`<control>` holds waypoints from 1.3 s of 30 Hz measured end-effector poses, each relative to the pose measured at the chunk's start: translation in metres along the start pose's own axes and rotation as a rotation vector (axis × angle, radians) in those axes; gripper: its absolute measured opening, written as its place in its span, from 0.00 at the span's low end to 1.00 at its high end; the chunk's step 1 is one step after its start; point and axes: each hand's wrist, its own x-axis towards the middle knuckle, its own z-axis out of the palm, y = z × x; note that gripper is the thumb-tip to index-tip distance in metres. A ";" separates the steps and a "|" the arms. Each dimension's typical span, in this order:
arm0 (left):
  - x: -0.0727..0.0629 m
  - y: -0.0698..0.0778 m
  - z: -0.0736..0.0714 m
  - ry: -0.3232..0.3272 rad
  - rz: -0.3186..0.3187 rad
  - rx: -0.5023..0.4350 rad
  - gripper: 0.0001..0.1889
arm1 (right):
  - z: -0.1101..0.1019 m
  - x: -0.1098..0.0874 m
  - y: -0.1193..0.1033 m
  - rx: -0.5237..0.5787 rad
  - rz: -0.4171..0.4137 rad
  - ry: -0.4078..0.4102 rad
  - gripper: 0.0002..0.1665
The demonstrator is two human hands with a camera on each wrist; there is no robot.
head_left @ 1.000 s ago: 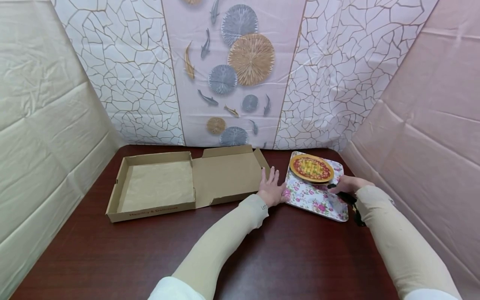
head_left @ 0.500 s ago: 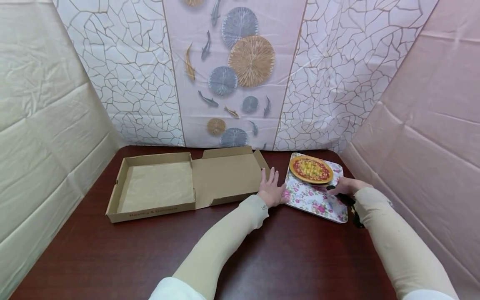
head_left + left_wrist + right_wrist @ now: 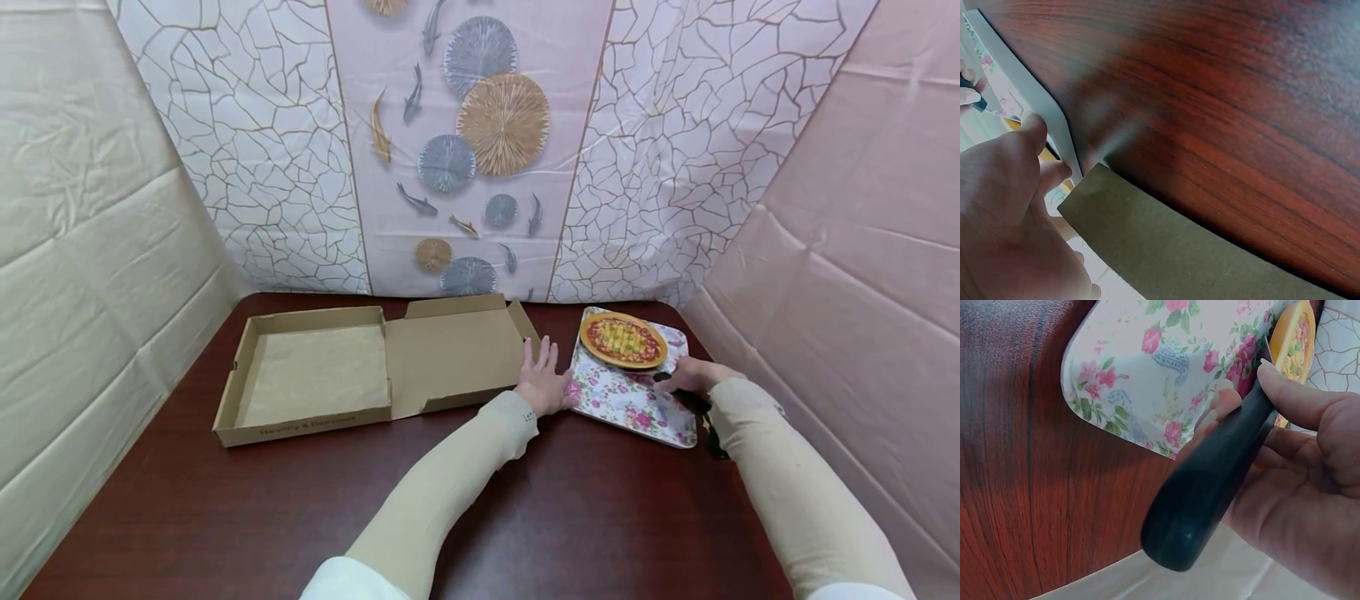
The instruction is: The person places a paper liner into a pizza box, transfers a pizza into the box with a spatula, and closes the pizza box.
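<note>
A round pizza [image 3: 622, 340] with a yellow-orange crust lies toward the back of a white floral tray [image 3: 637, 410]. My right hand [image 3: 697, 375] grips the thick black handle of a spatula [image 3: 1210, 481]. Its blade is mostly hidden; a thin metal edge shows by the pizza in the right wrist view. My left hand [image 3: 543, 385] is spread between the tray and the cardboard pizza box [image 3: 307, 421]. Its thumb side touches the tray's left rim, seen also in the left wrist view as a pale rim [image 3: 1054, 119]. The other fingers lie by the box lid's edge [image 3: 1166, 231].
The pizza box lies open on the left, its lid [image 3: 457, 346] folded flat to the right, with paper lining [image 3: 322, 371] inside its base. Dark red wooden table [image 3: 315, 508] surface extends in front. Patterned cloth walls [image 3: 465, 208] stand at the back and sides.
</note>
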 end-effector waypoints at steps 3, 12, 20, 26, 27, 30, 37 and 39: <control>-0.001 0.000 0.000 0.003 0.005 -0.001 0.33 | 0.000 0.005 0.004 -0.020 -0.002 0.014 0.35; -0.002 0.001 0.001 0.009 0.004 -0.017 0.34 | 0.010 0.014 0.015 -0.060 -0.100 -0.041 0.24; -0.002 0.003 0.000 0.019 0.001 -0.037 0.33 | 0.030 0.002 0.013 -0.151 -0.111 0.137 0.17; -0.005 0.000 -0.002 0.028 0.013 -0.029 0.34 | 0.044 0.009 0.018 -0.155 -0.126 0.242 0.16; -0.005 -0.001 -0.002 0.028 0.012 -0.026 0.34 | 0.046 0.010 0.018 -0.149 -0.129 0.249 0.17; -0.004 -0.002 -0.001 0.023 0.002 -0.023 0.34 | 0.050 0.012 0.020 -0.151 -0.150 0.273 0.20; -0.002 -0.003 0.000 0.017 -0.009 -0.020 0.34 | 0.057 0.013 0.023 -0.166 -0.153 0.334 0.21; -0.002 -0.003 -0.001 0.017 -0.009 -0.023 0.34 | 0.058 0.012 0.023 -0.159 -0.152 0.346 0.21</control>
